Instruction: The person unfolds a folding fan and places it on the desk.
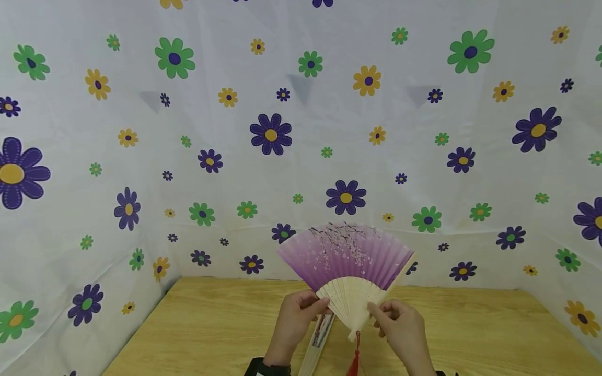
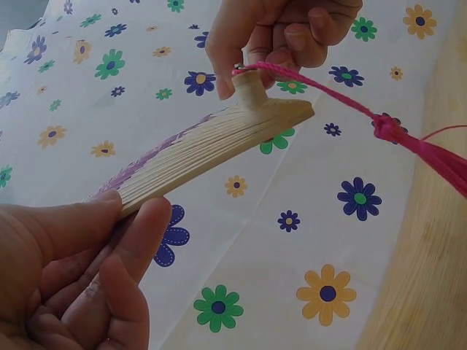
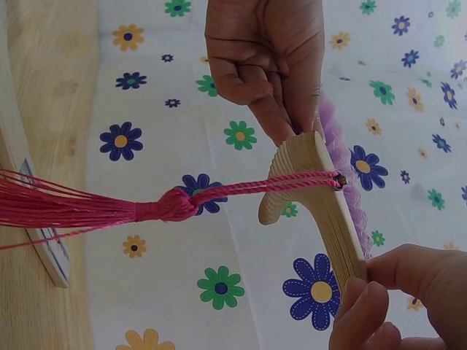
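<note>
A purple folding fan (image 1: 350, 253) with a blossom-branch print is spread wide above the table, its pale ribs meeting at the bottom. At its left edge, my left hand (image 1: 296, 318) pinches the outer ribs between thumb and fingers. My right hand (image 1: 400, 324) pinches the ribs on the other side. From the pivot hangs a red tassel (image 1: 354, 363), whose pinkish cord (image 3: 241, 188) loops through the pivot in the right wrist view. The left wrist view shows the ribs (image 2: 197, 149) nearly edge-on, with the left hand's thumb and fingertips gripping their end.
A long, narrow box (image 1: 310, 355) with a printed panel lies on the wooden table (image 1: 211, 324), below the fan and partly hidden by the left hand. White cloth (image 1: 329, 125) printed with flowers surrounds the table at the back and sides.
</note>
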Available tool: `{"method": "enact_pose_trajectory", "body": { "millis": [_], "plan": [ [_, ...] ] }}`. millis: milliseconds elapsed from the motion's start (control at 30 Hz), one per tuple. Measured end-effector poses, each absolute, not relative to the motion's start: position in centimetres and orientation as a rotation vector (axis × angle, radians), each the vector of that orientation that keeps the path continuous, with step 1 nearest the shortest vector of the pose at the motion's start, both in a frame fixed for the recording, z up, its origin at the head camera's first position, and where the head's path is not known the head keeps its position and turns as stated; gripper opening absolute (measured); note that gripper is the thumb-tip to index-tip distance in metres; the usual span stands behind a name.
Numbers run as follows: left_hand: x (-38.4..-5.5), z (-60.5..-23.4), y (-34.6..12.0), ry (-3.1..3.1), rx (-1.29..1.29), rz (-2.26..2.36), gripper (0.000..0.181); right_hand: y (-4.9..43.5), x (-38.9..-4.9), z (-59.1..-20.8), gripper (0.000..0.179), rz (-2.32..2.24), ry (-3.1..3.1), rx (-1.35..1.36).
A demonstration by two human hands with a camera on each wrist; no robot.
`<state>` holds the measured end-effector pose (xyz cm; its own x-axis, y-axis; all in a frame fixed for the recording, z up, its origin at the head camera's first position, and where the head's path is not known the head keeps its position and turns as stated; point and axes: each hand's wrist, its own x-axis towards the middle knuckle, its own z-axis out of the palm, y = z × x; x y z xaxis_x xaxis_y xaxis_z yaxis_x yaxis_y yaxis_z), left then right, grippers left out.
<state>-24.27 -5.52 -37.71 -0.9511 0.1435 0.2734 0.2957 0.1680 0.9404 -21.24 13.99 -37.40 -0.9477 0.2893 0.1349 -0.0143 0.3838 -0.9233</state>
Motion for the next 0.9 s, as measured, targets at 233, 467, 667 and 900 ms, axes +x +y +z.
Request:
{"method": "enact_pose_trajectory", "body": {
  "millis": [233, 467, 667, 900],
  "plan": [
    [-24.19, -37.78, -5.73, -2.29, -0.412, -1.959, 0.022, 14.17, -21.21, -37.41, 0.024, 1.75, -2.315, -0.245],
    [-24.45, -37.7, -6.12, -2.279, -0.373, -2.0, 0.024, 14.38, -21.24, -37.24, 0.028, 1.944, -2.246, -0.243],
    [-24.56, -37.58, -6.17, -2.258, -0.348, -2.017, 0.023, 14.42, -21.31, -37.23, 0.03, 1.941, -2.249, -0.253],
    [-24.65, -37.39, -6.3, -2.204, -0.281, -2.049, 0.023, 14.35, -21.41, -37.3, 0.028, 2.054, -2.161, -0.259]
  ]
}}
